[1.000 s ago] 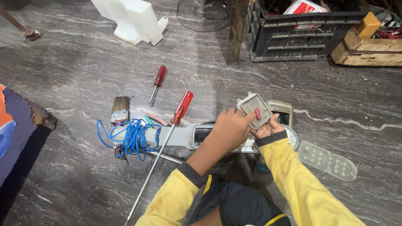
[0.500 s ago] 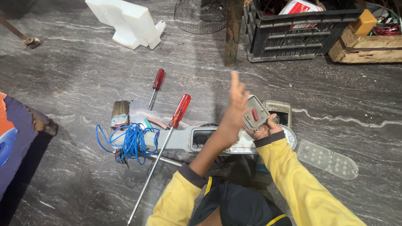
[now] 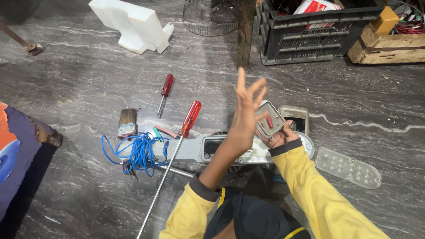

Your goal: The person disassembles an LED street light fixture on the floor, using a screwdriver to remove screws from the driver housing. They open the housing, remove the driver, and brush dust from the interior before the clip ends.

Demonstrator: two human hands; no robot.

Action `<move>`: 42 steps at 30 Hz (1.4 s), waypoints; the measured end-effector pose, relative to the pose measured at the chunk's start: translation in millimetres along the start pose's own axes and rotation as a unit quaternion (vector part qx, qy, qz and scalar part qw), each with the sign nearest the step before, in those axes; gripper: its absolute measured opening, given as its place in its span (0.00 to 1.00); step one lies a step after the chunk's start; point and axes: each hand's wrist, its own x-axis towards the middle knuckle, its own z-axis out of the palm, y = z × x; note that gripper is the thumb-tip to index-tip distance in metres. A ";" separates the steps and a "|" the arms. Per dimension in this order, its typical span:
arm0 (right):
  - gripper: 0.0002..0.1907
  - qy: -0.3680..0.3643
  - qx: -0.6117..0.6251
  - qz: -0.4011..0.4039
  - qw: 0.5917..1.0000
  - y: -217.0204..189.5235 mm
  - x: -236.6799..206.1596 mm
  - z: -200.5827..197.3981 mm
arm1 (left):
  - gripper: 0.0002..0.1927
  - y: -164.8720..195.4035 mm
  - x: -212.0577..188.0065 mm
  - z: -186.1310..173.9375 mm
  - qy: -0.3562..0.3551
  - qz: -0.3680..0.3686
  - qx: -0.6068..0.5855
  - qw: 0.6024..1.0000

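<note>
Head view: left hand (image 3: 245,119) has lifted higher, fingers spread; right hand (image 3: 278,138) still grips grey box (image 3: 269,120).

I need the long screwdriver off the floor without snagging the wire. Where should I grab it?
Grip the long screwdriver by its red handle, coming from above at its far end. That end lies bare on the floor; the thin shaft runs beside the blue wire coil.

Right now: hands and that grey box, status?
Right hand grips grey box. Left hand raised, fingers spread, touching box. Big screwdriver beside left arm.
</note>
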 end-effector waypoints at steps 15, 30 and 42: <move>0.34 -0.127 0.001 -0.025 0.992 2.5 -3.1 -9.2 | 0.35 -39.5 -25.0 -40.5 -0.030 0.339 0.667 0.663; 0.39 -0.075 -0.067 -0.022 0.995 0.6 -4.9 -1.8 | 0.28 -47.9 -25.1 -38.0 0.114 0.199 0.596 0.769; 0.41 -0.086 -0.056 -0.026 0.994 2.7 -0.7 -12.7 | 0.43 -43.8 -22.3 -54.0 0.029 0.103 0.456 0.884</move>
